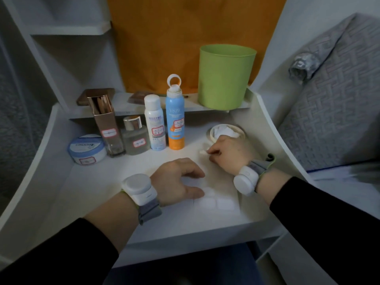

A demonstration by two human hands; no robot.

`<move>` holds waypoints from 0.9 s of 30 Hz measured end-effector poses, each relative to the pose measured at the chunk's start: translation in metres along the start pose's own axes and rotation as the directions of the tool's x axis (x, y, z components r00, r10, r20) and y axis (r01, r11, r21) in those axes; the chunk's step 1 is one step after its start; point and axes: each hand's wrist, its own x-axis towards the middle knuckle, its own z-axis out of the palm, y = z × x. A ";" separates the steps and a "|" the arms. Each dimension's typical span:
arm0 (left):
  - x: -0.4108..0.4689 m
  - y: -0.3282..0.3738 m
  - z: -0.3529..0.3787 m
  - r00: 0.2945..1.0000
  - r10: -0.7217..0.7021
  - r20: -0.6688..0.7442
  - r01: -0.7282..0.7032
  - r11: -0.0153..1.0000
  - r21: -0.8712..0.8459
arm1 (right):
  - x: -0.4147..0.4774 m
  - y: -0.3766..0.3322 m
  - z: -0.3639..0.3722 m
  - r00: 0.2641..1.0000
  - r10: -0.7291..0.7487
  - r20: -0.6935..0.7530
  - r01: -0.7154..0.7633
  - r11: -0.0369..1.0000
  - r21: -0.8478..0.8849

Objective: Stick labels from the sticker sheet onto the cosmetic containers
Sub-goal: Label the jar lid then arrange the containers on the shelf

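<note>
The white sticker sheet lies flat on the white shelf, and my left hand rests on its left part with thumb and fingers spread. My right hand pinches a small white scrap just above the sheet's far edge. Five containers stand in a row at the back left, each with a red-framed label: a round blue-lidded jar, a tall rose-gold bottle, a short clear bottle, a white spray can and a blue-orange spray can.
A small bowl holding crumpled white scraps sits just behind my right hand. A green bucket stands on the raised back ledge, with flat compacts to its left. A grey bed cover lies to the right.
</note>
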 end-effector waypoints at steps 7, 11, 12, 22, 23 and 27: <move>0.008 0.002 0.007 0.998 0.031 0.051 -0.035 0.997 0.068 | -0.001 0.008 -0.007 0.995 0.085 -0.051 -0.078 0.989 0.125; 0.022 0.010 0.017 0.997 0.057 0.047 -0.060 0.996 0.072 | -0.004 0.020 -0.023 0.983 0.146 -0.111 -0.122 0.972 0.201; 0.026 0.012 0.020 0.997 0.062 0.040 -0.065 0.995 0.075 | -0.005 0.023 -0.027 0.979 0.158 -0.126 -0.128 0.967 0.219; 0.056 0.030 0.047 0.997 0.048 -0.058 -0.040 0.992 0.122 | -0.014 0.046 -0.051 0.961 0.200 -0.189 -0.148 0.955 0.257; 0.057 0.030 0.048 0.998 0.041 -0.051 -0.035 0.992 0.124 | -0.014 0.046 -0.050 0.961 0.205 -0.185 -0.152 0.952 0.265; 0.060 0.032 0.046 0.999 0.032 -0.038 -0.027 0.991 0.130 | -0.016 0.046 -0.050 0.964 0.203 -0.171 -0.152 0.951 0.271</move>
